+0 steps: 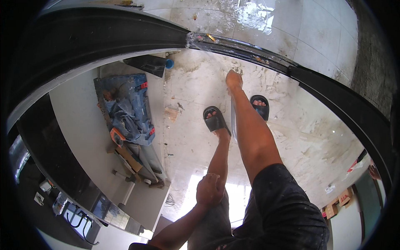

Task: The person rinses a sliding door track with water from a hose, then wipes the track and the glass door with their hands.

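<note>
My right hand (234, 80) reaches out over the floor just short of the black sliding-door track (250, 54). Its fingers are closed round a pale hose (233, 121), which hangs down beside my forearm and is partly hidden by it. A faint white spray of water runs from this hand toward the left end of the track, where it splashes. My left hand (209, 191) is by my left knee with its fingers curled; a small pale thing shows at the fingertips, too unclear to name.
Black slippers (216, 119) are on my feet on the stained pale floor (187, 87). At left lie an open blue tool case (139, 104), a black object (146, 64) and an orange-handled saw (118, 136), near a white cabinet. Beyond the track, wet tiles (258, 16) shine. Cardboard boxes (339, 202) stand at lower right.
</note>
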Motion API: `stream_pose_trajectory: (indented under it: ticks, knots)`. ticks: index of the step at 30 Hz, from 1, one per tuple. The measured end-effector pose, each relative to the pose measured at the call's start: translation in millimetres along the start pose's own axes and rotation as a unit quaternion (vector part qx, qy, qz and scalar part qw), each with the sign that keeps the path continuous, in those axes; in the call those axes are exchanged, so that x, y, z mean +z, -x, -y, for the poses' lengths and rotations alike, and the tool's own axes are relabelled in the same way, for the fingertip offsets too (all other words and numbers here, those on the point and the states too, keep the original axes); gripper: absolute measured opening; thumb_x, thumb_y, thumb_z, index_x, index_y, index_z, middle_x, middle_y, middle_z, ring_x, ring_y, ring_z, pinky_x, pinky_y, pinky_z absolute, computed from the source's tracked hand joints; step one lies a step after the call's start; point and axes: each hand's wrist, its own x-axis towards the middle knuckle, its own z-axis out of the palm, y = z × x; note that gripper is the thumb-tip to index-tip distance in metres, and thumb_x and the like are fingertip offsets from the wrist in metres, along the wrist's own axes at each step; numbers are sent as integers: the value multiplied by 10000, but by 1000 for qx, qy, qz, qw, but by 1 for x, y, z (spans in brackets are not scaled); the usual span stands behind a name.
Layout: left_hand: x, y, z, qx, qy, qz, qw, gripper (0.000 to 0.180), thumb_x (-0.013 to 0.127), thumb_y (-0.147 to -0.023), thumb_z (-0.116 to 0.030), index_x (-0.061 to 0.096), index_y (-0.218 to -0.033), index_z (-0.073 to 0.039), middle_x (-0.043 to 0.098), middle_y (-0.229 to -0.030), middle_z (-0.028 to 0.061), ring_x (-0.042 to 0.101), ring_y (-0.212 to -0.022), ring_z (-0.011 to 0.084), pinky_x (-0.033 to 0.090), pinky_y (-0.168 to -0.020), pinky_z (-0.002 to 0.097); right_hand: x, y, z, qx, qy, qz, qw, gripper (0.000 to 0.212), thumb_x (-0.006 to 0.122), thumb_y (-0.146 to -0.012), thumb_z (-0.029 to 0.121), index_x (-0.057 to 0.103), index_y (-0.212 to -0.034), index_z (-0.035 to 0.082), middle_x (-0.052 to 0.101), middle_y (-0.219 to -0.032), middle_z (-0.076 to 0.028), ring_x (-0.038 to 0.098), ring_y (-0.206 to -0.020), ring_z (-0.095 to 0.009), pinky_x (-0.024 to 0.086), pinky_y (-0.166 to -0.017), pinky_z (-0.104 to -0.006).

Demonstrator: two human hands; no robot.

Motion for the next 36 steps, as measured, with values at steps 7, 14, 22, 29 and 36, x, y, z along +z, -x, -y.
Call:
stream_pose_trajectory:
  ticks: [7,14,22,29,36]
  knots:
    - [0,-1,5,-5,19,-2,1000,206,638,-866,-200,653,-965,-21,665,-929,182,658,-872,362,541,-746,458,9,1,-5,-51,-3,-43,998,535,368,-954,345,683,-1036,-78,678,-1077,-286,674,-945,-389,536,-790,-476]
    - [-7,-6,2,-29,28,18,999,208,634,-864,-194,666,-968,-16,666,-947,176,657,-894,355,533,-785,457,9,-36,-43,75,-130,-112,982,508,397,-960,370,673,-979,-56,666,-869,-226,647,-699,-349,495,-578,-487]
    - [-8,-11,3,-53,28,38,997,241,628,-868,-219,668,-985,-11,666,-969,186,656,-903,358,532,-797,460,7,7,5,-13,8,-42,999,331,461,-944,242,682,-1031,12,682,-1059,-276,667,-1001,-432,533,-860,-502]
    - [-12,-18,1,-45,30,50,997,260,628,-870,-227,671,-1003,-8,664,-977,193,656,-906,363,531,-804,457,5,0,19,-76,50,-71,993,255,472,-927,170,671,-1009,32,692,-977,-252,681,-941,-425,552,-815,-504]
    - [-12,-22,2,-66,29,87,994,316,707,-822,-245,655,-1049,-32,672,-1043,170,644,-995,346,520,-862,448,1,-1,14,-94,100,-77,987,234,484,-920,155,672,-991,35,695,-961,-246,693,-903,-411,555,-802,-506]
